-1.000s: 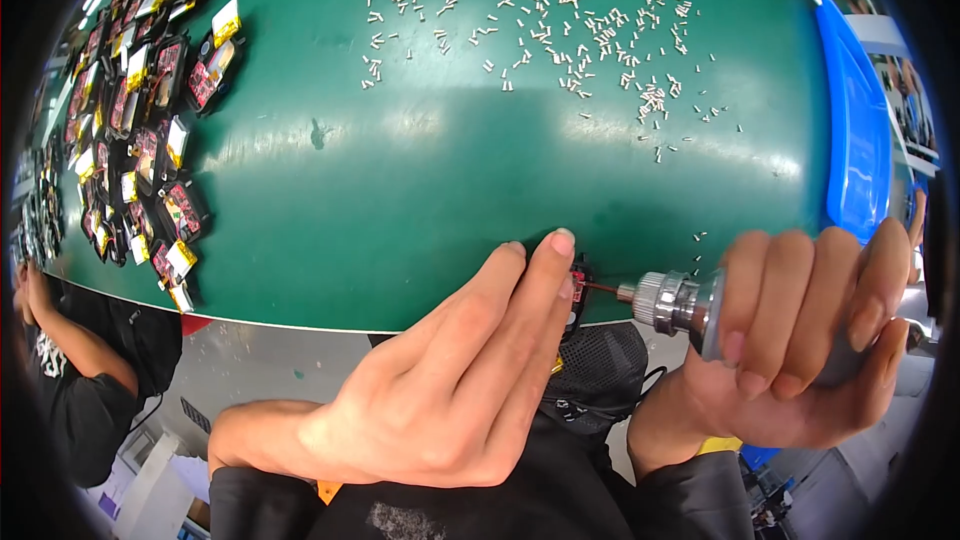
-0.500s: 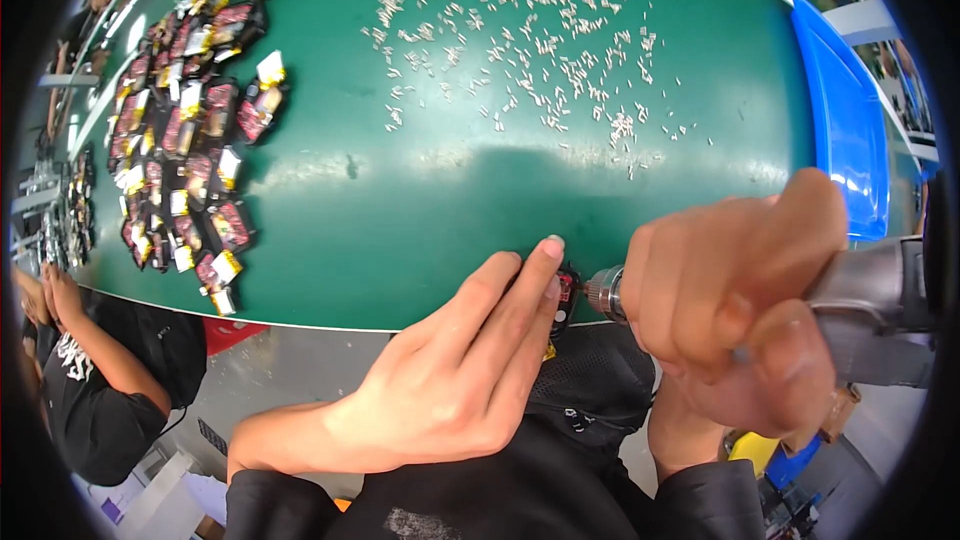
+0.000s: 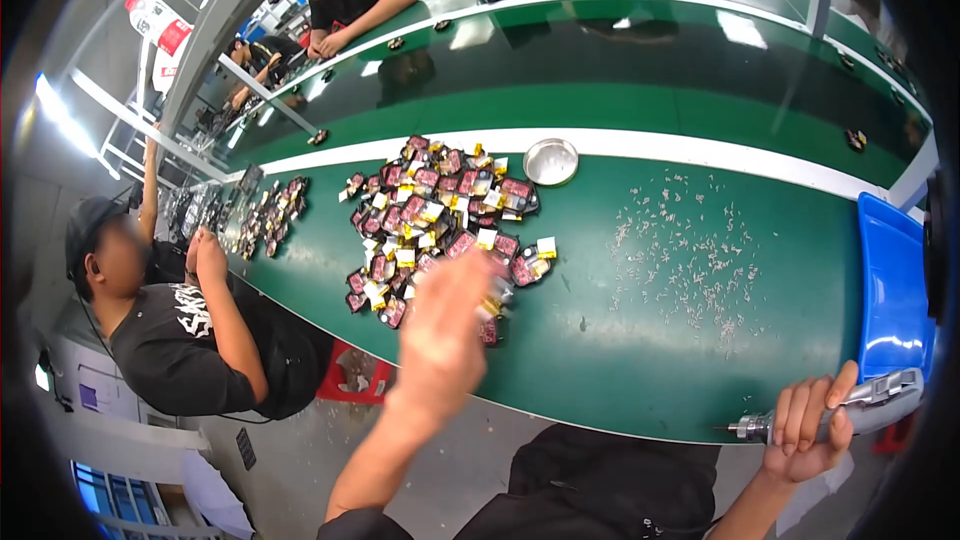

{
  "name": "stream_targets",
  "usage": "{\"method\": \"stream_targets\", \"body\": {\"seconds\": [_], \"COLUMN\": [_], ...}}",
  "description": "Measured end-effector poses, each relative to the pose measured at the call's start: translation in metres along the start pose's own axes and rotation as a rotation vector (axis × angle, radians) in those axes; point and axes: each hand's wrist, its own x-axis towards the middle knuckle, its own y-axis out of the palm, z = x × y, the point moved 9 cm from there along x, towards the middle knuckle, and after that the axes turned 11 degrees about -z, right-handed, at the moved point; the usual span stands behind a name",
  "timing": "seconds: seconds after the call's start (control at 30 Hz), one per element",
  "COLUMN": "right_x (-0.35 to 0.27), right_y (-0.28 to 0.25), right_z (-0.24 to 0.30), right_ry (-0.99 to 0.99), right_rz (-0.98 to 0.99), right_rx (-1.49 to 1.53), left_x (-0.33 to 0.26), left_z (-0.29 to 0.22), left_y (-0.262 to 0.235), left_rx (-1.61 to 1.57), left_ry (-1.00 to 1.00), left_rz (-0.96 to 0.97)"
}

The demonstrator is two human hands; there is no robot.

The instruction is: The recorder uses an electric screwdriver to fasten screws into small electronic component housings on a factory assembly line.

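Observation:
My left hand, its fingers smeared by motion, is over the near right edge of a heap of small black devices. These have red-and-black faces and white and yellow pieces attached. Whether one is in that hand, I cannot tell. In my right hand is a grey electric screwdriver, my fingers wrapped round its body. Its bit points left over the table's near edge. Many tiny silvery screws lie scattered on the green table.
A blue tray stands at the right end. A round metal dish is beyond the heap, by a white rail. Past that runs a green belt with devices on it. A co-worker sits at the left.
My left hand has left the device at the near edge and moved left to the heap. My right hand has drawn the screwdriver right and down. The view has swung up and left.

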Motion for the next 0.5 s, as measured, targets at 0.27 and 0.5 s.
{"method": "stream_targets", "body": {"seconds": [0.27, 0.5], "right_x": [-0.023, -0.026], "right_y": [-0.047, -0.076], "right_z": [-0.002, 0.002], "right_ry": [0.044, 0.028], "right_rz": [-0.260, -0.420], "right_rx": [0.001, 0.167], "left_x": [0.023, 0.031], "left_z": [0.031, -0.049], "left_y": [0.022, 0.079], "left_rx": [0.249, -0.053], "left_ry": [-0.087, 0.006], "left_rz": [0.103, 0.193]}}
